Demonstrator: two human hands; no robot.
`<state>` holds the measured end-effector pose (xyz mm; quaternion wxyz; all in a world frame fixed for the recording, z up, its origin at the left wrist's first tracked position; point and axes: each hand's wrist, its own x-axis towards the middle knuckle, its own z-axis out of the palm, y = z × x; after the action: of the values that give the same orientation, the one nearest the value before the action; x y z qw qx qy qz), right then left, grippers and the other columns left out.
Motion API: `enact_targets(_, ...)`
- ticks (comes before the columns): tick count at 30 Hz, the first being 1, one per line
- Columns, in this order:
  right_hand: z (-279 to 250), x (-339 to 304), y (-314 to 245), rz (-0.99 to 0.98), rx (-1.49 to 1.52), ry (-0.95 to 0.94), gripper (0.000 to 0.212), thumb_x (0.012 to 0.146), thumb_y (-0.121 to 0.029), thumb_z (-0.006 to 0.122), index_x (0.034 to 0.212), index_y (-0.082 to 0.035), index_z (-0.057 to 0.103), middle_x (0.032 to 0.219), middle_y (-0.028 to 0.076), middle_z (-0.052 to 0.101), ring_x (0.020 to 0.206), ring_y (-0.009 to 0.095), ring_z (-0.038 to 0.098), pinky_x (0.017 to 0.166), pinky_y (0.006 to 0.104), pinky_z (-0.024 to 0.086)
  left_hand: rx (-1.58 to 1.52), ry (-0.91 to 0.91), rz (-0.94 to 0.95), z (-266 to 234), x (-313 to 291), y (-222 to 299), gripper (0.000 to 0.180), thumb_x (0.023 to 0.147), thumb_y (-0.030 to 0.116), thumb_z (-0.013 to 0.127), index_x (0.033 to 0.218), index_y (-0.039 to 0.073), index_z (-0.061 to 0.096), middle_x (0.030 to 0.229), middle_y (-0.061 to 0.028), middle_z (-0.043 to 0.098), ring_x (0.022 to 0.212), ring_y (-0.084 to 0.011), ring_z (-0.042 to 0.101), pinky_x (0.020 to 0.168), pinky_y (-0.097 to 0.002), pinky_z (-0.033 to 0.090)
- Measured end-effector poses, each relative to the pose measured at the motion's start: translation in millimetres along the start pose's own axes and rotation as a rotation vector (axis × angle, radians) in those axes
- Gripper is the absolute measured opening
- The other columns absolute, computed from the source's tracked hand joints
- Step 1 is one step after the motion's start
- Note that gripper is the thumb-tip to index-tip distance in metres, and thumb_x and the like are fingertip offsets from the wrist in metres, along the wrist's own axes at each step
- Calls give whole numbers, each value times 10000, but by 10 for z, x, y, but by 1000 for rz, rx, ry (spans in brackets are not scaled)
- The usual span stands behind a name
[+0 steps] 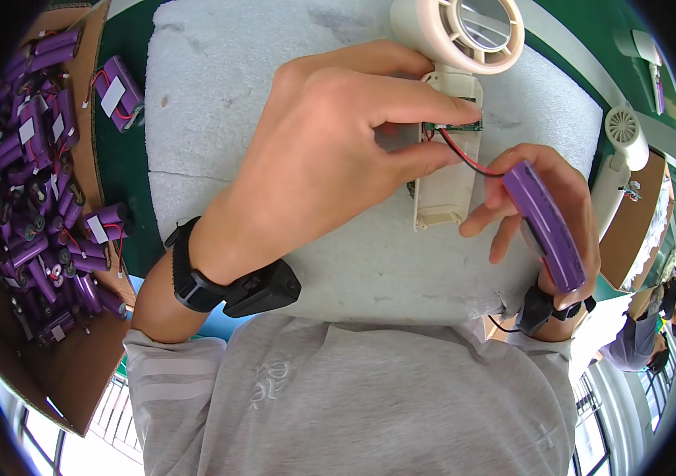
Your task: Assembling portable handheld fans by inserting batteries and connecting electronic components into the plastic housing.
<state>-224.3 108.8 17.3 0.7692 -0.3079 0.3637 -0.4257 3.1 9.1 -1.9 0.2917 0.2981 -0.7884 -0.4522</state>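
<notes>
Circuit board (471, 125): partly covered by the left hand (314, 143).
Left grip: cannot be told; contact with cream, moulded fan housing (441, 190) is obscured.
Battery pack (544, 226): smooth, purple, rounded; clasped in the right hand (566, 186), above grainy foam slab (354, 278).

A cream handheld fan (442, 182) lies on the foam pad (338, 262), right of its middle, round spoked head toward the far edge, handle toward the near one. The handle shell is open, baring a partly covered green circuit board (465, 127). Red and black wires (469, 163) run to a purple battery pack (548, 226), held aslant near the pad's right edge.
</notes>
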Motion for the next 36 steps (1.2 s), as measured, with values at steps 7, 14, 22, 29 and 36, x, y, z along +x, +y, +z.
enact_targets(7, 203, 53, 21, -420, -739, -63, 890, 445, -274, 916, 1179, 59, 537, 1157, 214, 489, 890, 267, 606, 660, 318, 517, 99, 45, 74, 2, 1, -7, 366, 606, -2, 810, 954, 98, 752, 997, -130, 687, 752, -177, 680, 623, -251, 533)
enact_targets(14, 353, 145, 89, -655, -1206, -27, 753, 439, -156, 827, 1126, 46, 591, 1074, 235, 585, 916, 309, 588, 746, 361, 501, 162, 60, 153, -20, 18, -7, 349, 613, -1, 798, 945, 95, 754, 953, -134, 697, 717, -190, 682, 600, -244, 531)
enact_targets(22, 446, 131, 131, -629, -1354, 121, 616, 422, -26, 749, 1029, 30, 662, 1098, 193, 598, 930, 336, 611, 757, 384, 544, 181, 29, 192, -36, 24, 5, 318, 654, -20, 759, 955, 82, 745, 926, -133, 691, 686, -197, 676, 556, -244, 516)
enact_targets(29, 441, 119, 170, -629, -1393, 172, 592, 423, -13, 757, 1004, 45, 660, 1134, 216, 572, 979, 378, 600, 785, 403, 544, 113, -6, 170, -63, 18, -16, 287, 694, -7, 755, 972, 63, 732, 886, -125, 682, 662, -193, 664, 531, -257, 498)
enact_targets(36, 407, 114, 183, -611, -1462, 145, 588, 475, 0, 773, 1046, 48, 644, 1171, 247, 557, 1081, 402, 574, 875, 455, 525, 75, -57, 163, -115, 23, -39, 269, 739, -9, 723, 1002, 47, 722, 952, -150, 689, 745, -228, 692, 599, -262, 539)
